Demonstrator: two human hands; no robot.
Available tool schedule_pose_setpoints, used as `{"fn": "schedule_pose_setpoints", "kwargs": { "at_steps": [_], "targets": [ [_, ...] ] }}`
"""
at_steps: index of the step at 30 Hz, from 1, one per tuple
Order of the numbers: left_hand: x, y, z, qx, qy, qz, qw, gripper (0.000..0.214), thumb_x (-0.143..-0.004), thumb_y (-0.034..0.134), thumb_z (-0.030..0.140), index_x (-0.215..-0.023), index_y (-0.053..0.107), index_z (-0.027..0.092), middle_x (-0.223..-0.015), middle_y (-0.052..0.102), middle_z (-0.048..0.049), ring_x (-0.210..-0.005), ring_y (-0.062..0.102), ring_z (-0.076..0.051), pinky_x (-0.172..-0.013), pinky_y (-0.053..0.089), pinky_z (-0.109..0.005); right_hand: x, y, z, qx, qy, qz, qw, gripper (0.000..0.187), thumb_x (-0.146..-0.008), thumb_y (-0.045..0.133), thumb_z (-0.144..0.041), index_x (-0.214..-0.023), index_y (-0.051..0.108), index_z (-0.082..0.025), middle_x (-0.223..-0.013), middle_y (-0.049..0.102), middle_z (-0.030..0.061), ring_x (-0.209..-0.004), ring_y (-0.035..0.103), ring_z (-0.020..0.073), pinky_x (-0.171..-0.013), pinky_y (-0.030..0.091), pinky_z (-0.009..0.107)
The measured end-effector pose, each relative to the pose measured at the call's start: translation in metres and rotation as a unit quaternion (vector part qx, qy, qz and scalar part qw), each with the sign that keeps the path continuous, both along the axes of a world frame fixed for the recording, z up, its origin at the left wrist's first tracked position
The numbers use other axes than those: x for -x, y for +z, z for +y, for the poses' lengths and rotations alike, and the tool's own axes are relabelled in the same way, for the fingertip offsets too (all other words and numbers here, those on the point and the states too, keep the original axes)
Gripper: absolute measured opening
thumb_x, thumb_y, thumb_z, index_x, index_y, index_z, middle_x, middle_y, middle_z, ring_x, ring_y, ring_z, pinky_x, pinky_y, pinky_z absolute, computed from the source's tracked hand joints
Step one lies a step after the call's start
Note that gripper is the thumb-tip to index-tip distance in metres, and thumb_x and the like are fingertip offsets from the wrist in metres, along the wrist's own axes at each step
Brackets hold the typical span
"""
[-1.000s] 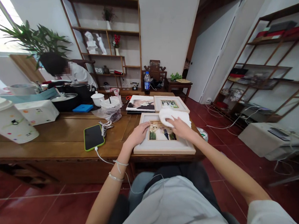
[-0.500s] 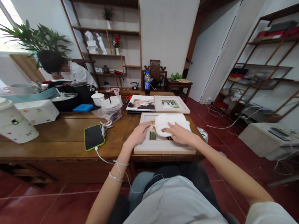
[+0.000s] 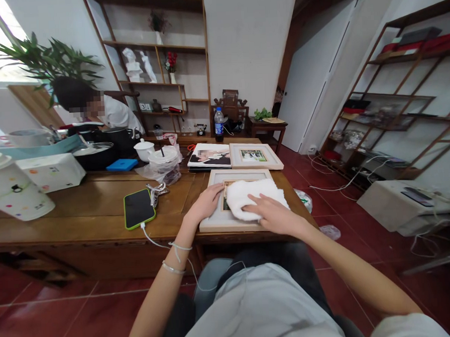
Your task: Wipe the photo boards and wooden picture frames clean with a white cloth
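Note:
A light wooden picture frame [image 3: 218, 225] lies flat at the table's front edge. My left hand [image 3: 206, 204] rests on the frame's left side, fingers stretched out toward the small picture inside it. Over the middle and right of the frame, my right hand [image 3: 274, 213] holds a folded white towel [image 3: 239, 192] down against its face, some fingers spread on top and others partly hidden in the folds. The towel covers most of the inner picture. Just behind lie a second framed photo [image 3: 275, 161] and a photo album [image 3: 209, 155].
Left of the frame, a phone [image 3: 139, 209] with a charging cable lies on the wooden table [image 3: 91, 215]. Beyond it are a bagged lidded cup [image 3: 163, 155], a blue box [image 3: 122, 165] and a large paper cup [image 3: 18, 192]. A bottle [image 3: 219, 126] stands behind. Another person [image 3: 118, 113] leans over pots.
My right hand has slid the towel toward me and slightly left over the frame, covering more of the inner picture. My left hand stays on the frame's left side. The view has shifted slightly.

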State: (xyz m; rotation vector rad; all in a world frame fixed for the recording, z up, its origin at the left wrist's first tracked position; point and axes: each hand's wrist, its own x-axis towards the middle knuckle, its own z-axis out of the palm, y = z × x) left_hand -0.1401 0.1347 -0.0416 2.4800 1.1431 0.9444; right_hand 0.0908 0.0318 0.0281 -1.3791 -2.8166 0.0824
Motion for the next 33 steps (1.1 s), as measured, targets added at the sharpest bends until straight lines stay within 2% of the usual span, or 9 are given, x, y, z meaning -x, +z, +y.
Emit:
{"fn": "schedule_pose_setpoints", "kwargs": {
  "at_steps": [3,7,10,13,18,25,29,33],
  "targets": [
    [0.000,0.000,0.001,0.001,-0.005,-0.003,1.000,0.040,-0.090,0.033,0.022,-0.121,0.056,0.012,-0.131,0.054,-0.0102,-0.123,0.048,-0.020,-0.109,0.033,-0.036,-0.008,-0.008,0.039,-0.050,-0.003,0.001,0.999,0.066,-0.070,0.040,0.001,-0.132,0.045,-0.020,-0.138,0.045,0.0123,-0.136,0.027,0.0230,-0.109,0.022,0.045],
    [0.001,-0.002,0.001,0.000,-0.003,-0.002,1.000,0.041,-0.090,0.032,0.021,-0.122,0.056,0.011,-0.131,0.053,-0.0103,-0.123,0.047,-0.020,-0.109,0.032,-0.036,-0.006,-0.006,0.083,-0.132,-0.065,0.002,0.989,0.063,-0.073,0.041,0.000,-0.132,0.046,-0.020,-0.139,0.043,0.0144,-0.132,0.033,0.0258,-0.107,0.021,0.048],
    [0.002,-0.002,0.002,0.000,-0.003,0.000,1.000,0.041,-0.090,0.033,0.021,-0.122,0.055,0.011,-0.131,0.053,-0.0105,-0.124,0.047,-0.020,-0.109,0.032,-0.037,0.001,-0.005,0.104,-0.150,-0.080,-0.001,0.985,0.061,-0.074,0.042,0.000,-0.133,0.045,-0.018,-0.134,0.047,0.0148,-0.135,0.027,0.0276,-0.107,0.019,0.050],
    [0.002,-0.002,0.002,0.002,-0.003,0.003,1.000,0.040,-0.090,0.034,0.022,-0.121,0.056,0.011,-0.131,0.053,-0.0109,-0.124,0.047,-0.020,-0.109,0.033,-0.037,0.005,-0.008,0.110,-0.136,-0.052,-0.001,0.989,0.063,-0.073,0.039,0.003,-0.132,0.046,-0.017,-0.130,0.052,0.0139,-0.136,0.022,0.0305,-0.106,0.017,0.054],
    [0.001,-0.003,0.002,-0.001,0.000,0.002,1.000,0.039,-0.090,0.034,0.022,-0.121,0.056,0.012,-0.130,0.054,-0.0106,-0.123,0.048,-0.021,-0.108,0.033,-0.038,0.005,-0.008,0.085,-0.063,-0.017,-0.012,0.998,0.066,-0.070,0.037,0.004,-0.132,0.047,-0.017,-0.131,0.051,0.0156,-0.135,0.025,0.0337,-0.103,0.021,0.058],
    [0.001,-0.002,0.002,-0.003,0.001,0.009,1.000,0.040,-0.089,0.035,0.019,-0.121,0.056,0.009,-0.131,0.053,-0.0122,-0.123,0.048,-0.021,-0.108,0.034,-0.037,0.007,0.016,0.005,0.057,0.050,-0.008,0.997,0.070,-0.068,0.037,0.004,-0.132,0.046,-0.020,-0.130,0.053,0.0128,-0.131,0.035,0.0297,-0.104,0.026,0.053],
    [0.000,0.002,-0.001,0.000,-0.002,0.002,1.000,0.039,-0.088,0.035,0.018,-0.120,0.056,0.013,-0.130,0.054,-0.0094,-0.122,0.048,-0.020,-0.108,0.034,-0.038,0.013,0.029,-0.037,0.058,0.054,0.001,0.997,0.066,-0.070,0.040,0.001,-0.132,0.046,-0.023,-0.128,0.053,0.0146,-0.125,0.044,0.0288,-0.101,0.033,0.048],
    [0.000,0.004,-0.004,0.003,0.001,0.001,1.000,0.039,-0.089,0.036,0.020,-0.121,0.056,0.013,-0.131,0.054,-0.0096,-0.123,0.048,-0.021,-0.108,0.034,-0.037,0.018,0.029,-0.047,0.043,0.059,0.002,0.997,0.066,-0.070,0.043,-0.001,-0.131,0.047,-0.025,-0.130,0.052,0.0143,-0.124,0.044,0.0279,-0.103,0.031,0.047]
  ]
}}
